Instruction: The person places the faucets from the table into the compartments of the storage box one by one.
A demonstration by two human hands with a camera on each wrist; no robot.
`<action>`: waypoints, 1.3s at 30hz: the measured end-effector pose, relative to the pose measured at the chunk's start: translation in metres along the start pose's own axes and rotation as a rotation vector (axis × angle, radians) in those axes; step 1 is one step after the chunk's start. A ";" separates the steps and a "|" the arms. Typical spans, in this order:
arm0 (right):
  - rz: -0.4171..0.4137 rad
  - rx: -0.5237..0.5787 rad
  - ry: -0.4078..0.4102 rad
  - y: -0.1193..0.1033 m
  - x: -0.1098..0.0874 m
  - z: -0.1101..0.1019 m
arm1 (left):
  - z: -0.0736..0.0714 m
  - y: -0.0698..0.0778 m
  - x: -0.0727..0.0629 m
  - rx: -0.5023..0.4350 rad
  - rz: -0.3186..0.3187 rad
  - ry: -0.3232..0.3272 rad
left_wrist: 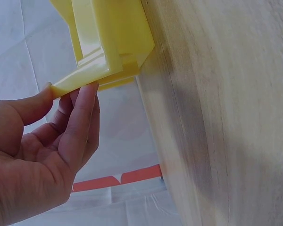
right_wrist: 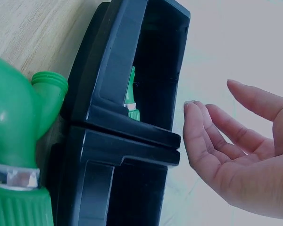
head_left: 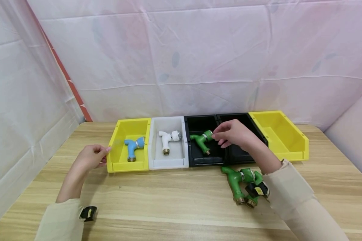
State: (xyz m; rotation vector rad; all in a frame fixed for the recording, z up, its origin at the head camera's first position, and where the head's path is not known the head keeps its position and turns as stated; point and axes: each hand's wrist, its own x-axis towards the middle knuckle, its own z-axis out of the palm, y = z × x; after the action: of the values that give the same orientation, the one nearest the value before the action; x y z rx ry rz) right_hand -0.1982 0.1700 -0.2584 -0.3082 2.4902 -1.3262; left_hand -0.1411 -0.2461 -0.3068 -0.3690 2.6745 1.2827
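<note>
The green tap [head_left: 202, 140] lay tilted inside the nearer-centre black bin [head_left: 208, 161], just right of the middle of the head frame. You seemed to be at the letting-go end of placing it: your right hand [head_left: 230, 132] was over the bin's right side, thumb apart from the loosely bent fingers, and the right wrist view showed nothing between them. Your left hand [head_left: 93, 155] pinched the front left edge of the left yellow bin [head_left: 129, 167], thumb against fingertips, probably to steady the row.

Below, right of centre, two more green taps [head_left: 236, 182] lay together, partly covered by your right cuff. The next move likely called for drawing the right hand up over the front lip, then down to one of these, parting it from its neighbour before lifting.

To the left, the white bin [head_left: 169, 163] held a white tap [head_left: 168, 138], and the left yellow bin a blue tap [head_left: 132, 146]. The bins stood close together, so their shared walls left little side room; knuckles could catch there. The bare table [head_left: 157, 201] across the lower middle gave the widest room, while the hanging cloth [head_left: 199, 67] closed off the back.
</note>
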 end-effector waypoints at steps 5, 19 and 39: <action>0.000 0.003 -0.003 0.003 -0.004 -0.004 | 0.000 0.000 -0.001 -0.002 0.000 -0.003; -0.015 -0.002 -0.010 0.008 -0.016 -0.013 | 0.000 0.001 -0.001 0.000 -0.017 -0.008; -0.021 -0.097 -0.025 0.020 -0.035 -0.021 | 0.000 0.001 -0.003 -0.020 0.017 -0.020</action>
State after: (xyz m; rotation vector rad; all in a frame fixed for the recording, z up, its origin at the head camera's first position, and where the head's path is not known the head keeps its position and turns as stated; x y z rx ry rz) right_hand -0.1743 0.2085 -0.2582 -0.3706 2.5420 -1.2044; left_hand -0.1383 -0.2453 -0.3051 -0.3351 2.6555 1.3116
